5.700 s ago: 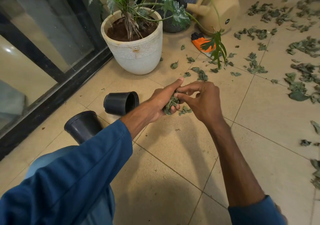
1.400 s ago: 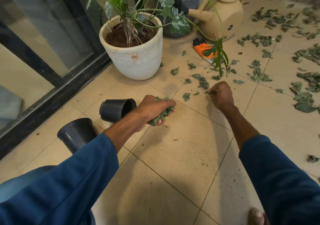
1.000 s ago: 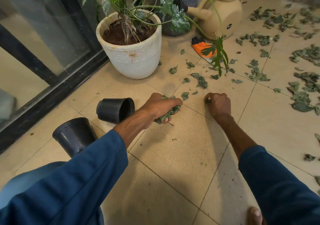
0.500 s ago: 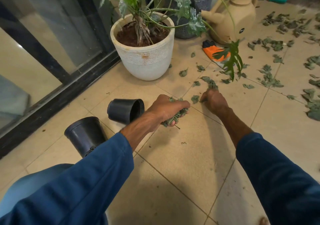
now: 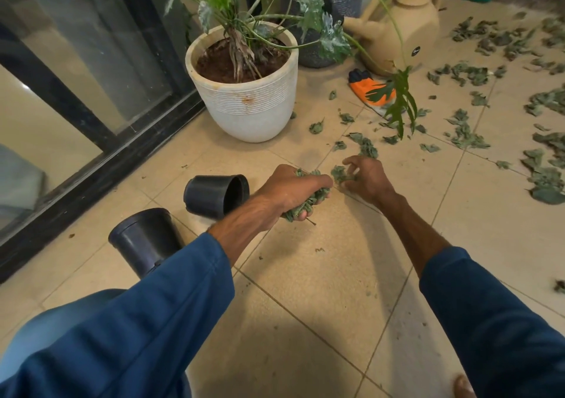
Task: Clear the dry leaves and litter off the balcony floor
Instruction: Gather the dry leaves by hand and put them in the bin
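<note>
Dry grey-green leaves lie scattered over the beige tiled floor [image 5: 330,278], thickest at the right [image 5: 544,177] and far right. My left hand [image 5: 290,191] is shut on a bunch of dry leaves [image 5: 305,206] that sticks out below the fingers. Just to its right, my right hand [image 5: 368,177] has its fingers curled around a leaf [image 5: 341,172] on the floor. More loose leaves [image 5: 365,146] lie right beyond that hand.
A white plant pot [image 5: 244,91] stands ahead, with a beige watering can [image 5: 403,30] and an orange glove [image 5: 371,90] behind it. Two black plastic pots [image 5: 214,195] [image 5: 143,241] lie on their sides at my left. A glass sliding door [image 5: 76,91] runs along the left.
My right hand has closed its fingers on a leaf beside my left hand. The left hand still grips its bunch of leaves.
</note>
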Demonstrator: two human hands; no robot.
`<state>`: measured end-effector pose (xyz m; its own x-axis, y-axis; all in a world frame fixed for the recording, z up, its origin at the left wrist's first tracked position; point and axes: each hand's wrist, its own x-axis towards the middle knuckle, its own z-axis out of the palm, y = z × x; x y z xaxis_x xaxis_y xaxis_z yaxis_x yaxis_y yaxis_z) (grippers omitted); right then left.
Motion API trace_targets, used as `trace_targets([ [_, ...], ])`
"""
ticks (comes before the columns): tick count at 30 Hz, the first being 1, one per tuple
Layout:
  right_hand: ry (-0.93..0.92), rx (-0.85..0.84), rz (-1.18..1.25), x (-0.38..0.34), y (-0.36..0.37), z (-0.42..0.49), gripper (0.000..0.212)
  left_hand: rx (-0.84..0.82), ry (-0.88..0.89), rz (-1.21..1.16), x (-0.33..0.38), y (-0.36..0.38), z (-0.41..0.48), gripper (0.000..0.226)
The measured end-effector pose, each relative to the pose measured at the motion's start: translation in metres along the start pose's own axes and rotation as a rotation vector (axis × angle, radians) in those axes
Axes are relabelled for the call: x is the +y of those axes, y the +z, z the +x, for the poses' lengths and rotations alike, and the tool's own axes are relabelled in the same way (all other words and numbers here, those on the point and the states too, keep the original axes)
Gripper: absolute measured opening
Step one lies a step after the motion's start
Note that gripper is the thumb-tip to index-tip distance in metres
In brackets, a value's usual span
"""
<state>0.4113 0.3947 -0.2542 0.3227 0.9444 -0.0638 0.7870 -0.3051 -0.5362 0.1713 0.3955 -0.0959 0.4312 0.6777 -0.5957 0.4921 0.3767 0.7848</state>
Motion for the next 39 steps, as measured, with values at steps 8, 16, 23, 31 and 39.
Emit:
trace_targets([
  [8, 0.015, -0.110, -0.179, -0.021, 0.022, 0.029, 0.035, 0.047, 0.000, -0.016, -0.005, -0.019, 0.004, 0.028],
  [16, 0.063, -0.106, -0.019, -0.028, 0.023, -0.021, 0.020, 0.034, 0.031, -0.017, 0.001, -0.010, 0.009, 0.030],
  [23, 0.085, -0.075, 0.366, -0.082, -0.009, -0.078, 0.018, 0.059, 0.108, -0.051, 0.021, -0.011, -0.010, 0.037],
  [31, -0.089, -0.271, 0.708, -0.256, -0.037, -0.104, 0.029, 0.363, 0.180, -0.395, -0.016, -0.151, -0.110, 0.026],
  [39, -0.374, -0.626, 0.728, -0.491, 0.013, -0.160, 0.025, 0.797, 0.100, -0.618, -0.149, -0.274, -0.276, 0.025],
])
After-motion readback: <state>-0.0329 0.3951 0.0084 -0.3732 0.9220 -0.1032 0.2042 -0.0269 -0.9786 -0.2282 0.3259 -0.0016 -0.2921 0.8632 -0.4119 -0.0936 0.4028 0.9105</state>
